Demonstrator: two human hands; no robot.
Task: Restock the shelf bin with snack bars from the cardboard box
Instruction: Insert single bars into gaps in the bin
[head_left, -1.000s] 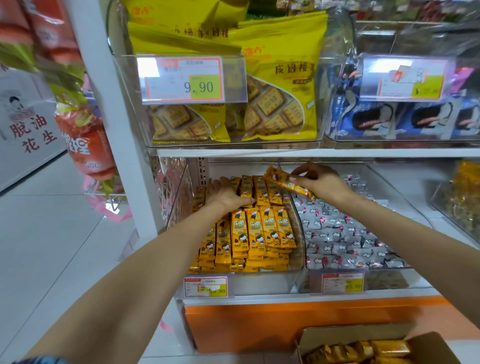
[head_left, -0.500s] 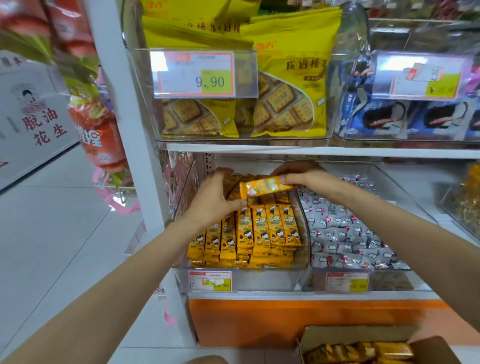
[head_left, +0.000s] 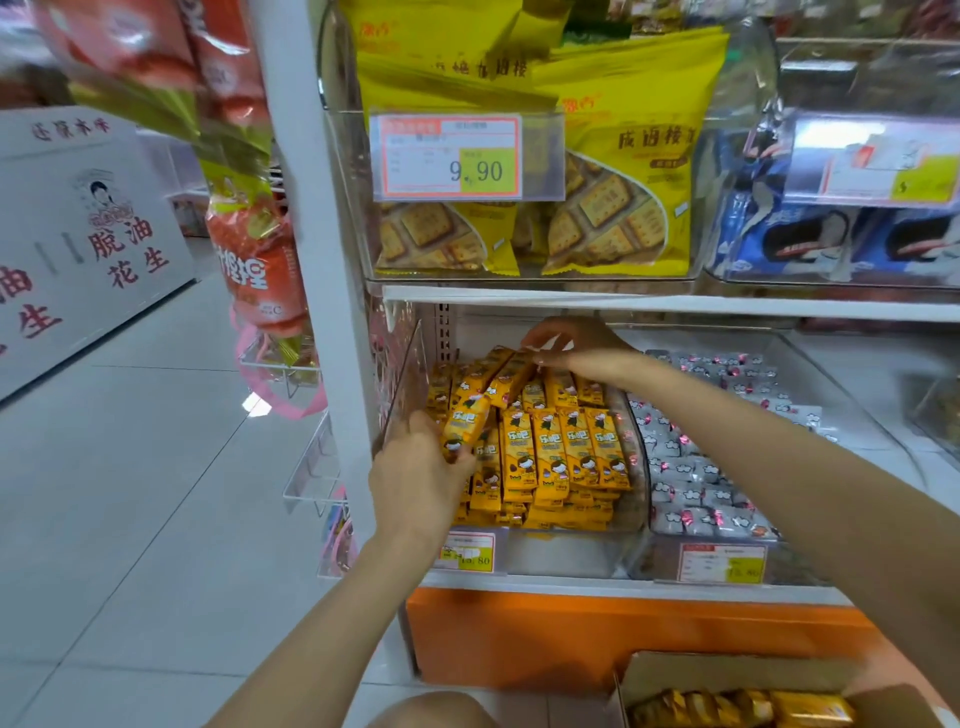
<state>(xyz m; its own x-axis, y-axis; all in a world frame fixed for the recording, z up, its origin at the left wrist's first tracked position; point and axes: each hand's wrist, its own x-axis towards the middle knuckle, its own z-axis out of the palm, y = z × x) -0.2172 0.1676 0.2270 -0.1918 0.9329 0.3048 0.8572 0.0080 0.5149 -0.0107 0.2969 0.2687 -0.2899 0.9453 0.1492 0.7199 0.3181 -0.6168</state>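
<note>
**Filling the bin: well stocked, more waiting in the box**

The shelf bin (head_left: 566, 553), a clear tub on the lower shelf (head_left: 571, 586), already carries neat rows of yellow bars (head_left: 563, 452), stacked several deep at the front. The back rows look looser and tilted.

The left hand (head_left: 415, 475) is at the bin's front left corner, fingers curled round a snack bar (head_left: 464, 425) that leans over the stack. The right hand (head_left: 582, 348) reaches to the back, and its fingers seem to pinch the top end of a second bar (head_left: 511, 376) lying slantwise. Both bars look about to be set down, so this round of stocking is probably near its end.

The cardboard box (head_left: 737, 670) sits open on the floor below, with gold-wrapped bars (head_left: 748, 709) inside, so more remains to move. How many cannot be told, since the box is cut off by the edge of the view.

Just beside the bin is another tub of grey-wrapped sweets (head_left: 701, 483). Yellow cracker bags (head_left: 618, 171) fill the shelf above, behind a price tag (head_left: 449, 156). The pale tiled floor (head_left: 130, 493) runs down the aisle to the left.
</note>
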